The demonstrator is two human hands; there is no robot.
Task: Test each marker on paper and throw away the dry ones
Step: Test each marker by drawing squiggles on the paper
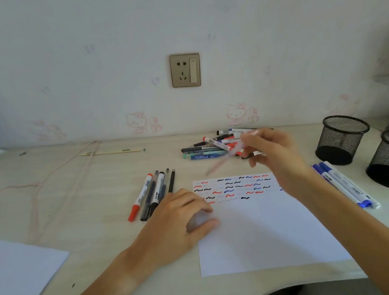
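1. Left hand [175, 224] lay flat, fingers loosely curled, pinning the paper [262, 234] and holding nothing.
2. Right hand [272, 152] pinched a blurry pen [219, 165] above the squiggles; it needed a steady lowering.
3. Untested pile [213, 145] sat behind.

Marker pile [213, 145] behind paper [262, 234]

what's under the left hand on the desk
The left hand rests on the left edge of the scribbled test paper, pinning it to the desk. Whatever lies beneath the palm is hidden.
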